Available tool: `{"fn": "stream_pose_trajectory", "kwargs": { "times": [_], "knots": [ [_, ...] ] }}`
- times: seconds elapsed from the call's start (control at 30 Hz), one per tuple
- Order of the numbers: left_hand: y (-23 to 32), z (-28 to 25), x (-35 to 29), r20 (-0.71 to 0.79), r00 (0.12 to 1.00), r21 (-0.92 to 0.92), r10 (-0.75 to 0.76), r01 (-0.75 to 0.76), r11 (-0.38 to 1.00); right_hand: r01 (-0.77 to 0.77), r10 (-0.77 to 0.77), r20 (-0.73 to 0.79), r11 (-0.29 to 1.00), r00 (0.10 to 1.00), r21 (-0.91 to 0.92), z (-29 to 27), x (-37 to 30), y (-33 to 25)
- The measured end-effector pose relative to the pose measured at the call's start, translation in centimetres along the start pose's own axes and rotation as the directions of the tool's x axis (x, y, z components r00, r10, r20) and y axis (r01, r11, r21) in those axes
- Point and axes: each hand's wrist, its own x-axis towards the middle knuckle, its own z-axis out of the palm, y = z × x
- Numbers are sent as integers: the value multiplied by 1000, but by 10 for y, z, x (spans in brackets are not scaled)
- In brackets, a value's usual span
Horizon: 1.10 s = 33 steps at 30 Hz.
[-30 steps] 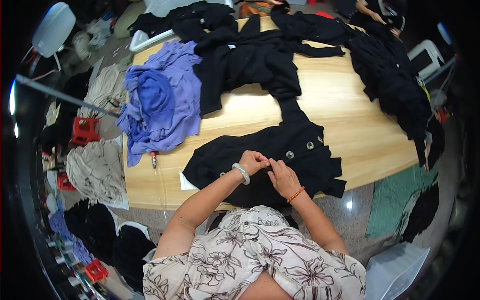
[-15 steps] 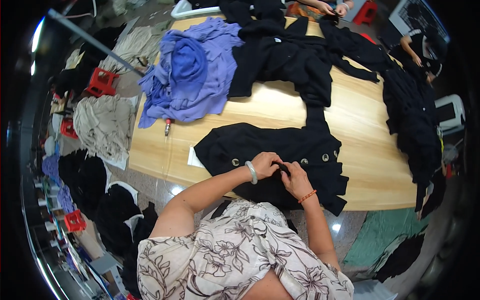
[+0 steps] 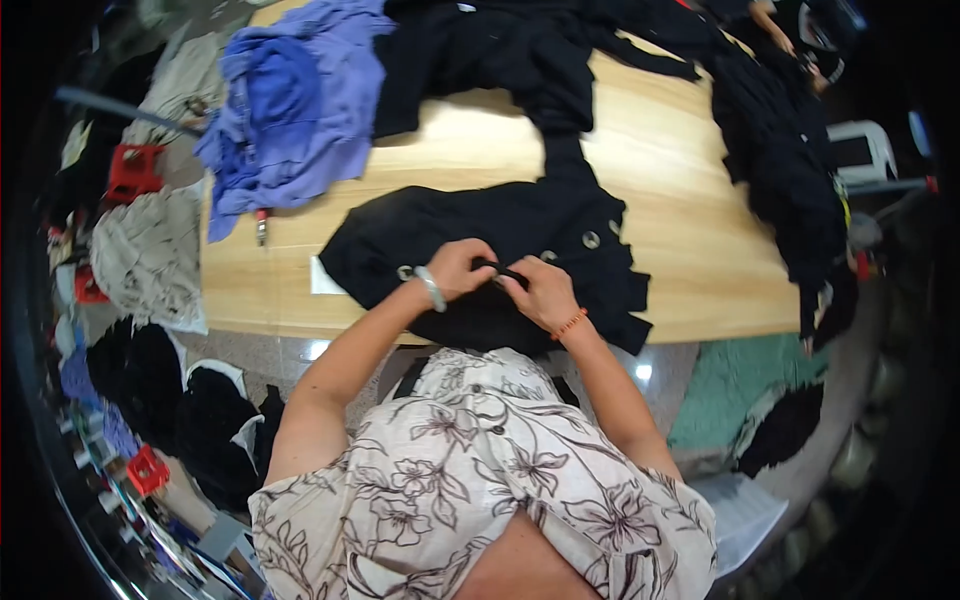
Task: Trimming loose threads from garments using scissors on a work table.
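Note:
A black button-front cardigan lies spread along the near edge of the wooden table, with several large pale-and-dark buttons on it. Both of my hands are at its front edge. My left hand, below a pale bangle, pinches the dark fabric between thumb and fingers. Close on its right, my right hand, with an orange bead bracelet at the wrist, grips the same raised strip of edge. A short stretch of cloth spans the gap between my fingertips. Whether a button is under my fingers, I cannot tell.
Purple garments are heaped on the table's far left, near a small red-ended tool. More black garments lie at the back and along the right edge. Beige cloth and red stools stand left. Another person's arm shows far right.
The view has tilted, so the table and garments sit higher and further left in the picture. My hands have drawn slightly apart, still holding the cardigan's edge.

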Motion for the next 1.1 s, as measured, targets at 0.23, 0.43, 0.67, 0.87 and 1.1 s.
{"fn": "stream_pose_trajectory", "kwargs": {
  "times": [0.23, 0.43, 0.67, 0.87, 1.1],
  "knots": [
    [17, -11, 3, -188, 982, 448, -4, 89, 889, -55, 55, -7, 960, 998, -276, -30, -13, 25],
    [62, 55, 49, -20, 1000, 501, -14, 23, 865, 77, -86, -40, 978, 995, -194, -24, -26, 41],
    [47, 95, 70, -3, 952, 433, -307, 278, 858, 136, -121, 89, 974, 989, -181, -31, -27, 35],
    [43, 92, 86, -35, 924, 314, -381, 372, 873, 153, -137, 92, 970, 986, -190, -34, -17, 45],
    [26, 79, 74, -48, 930, -219, -363, 345, 913, 64, -69, -24, 984, 997, -169, -40, -11, 51]
  ]
}}
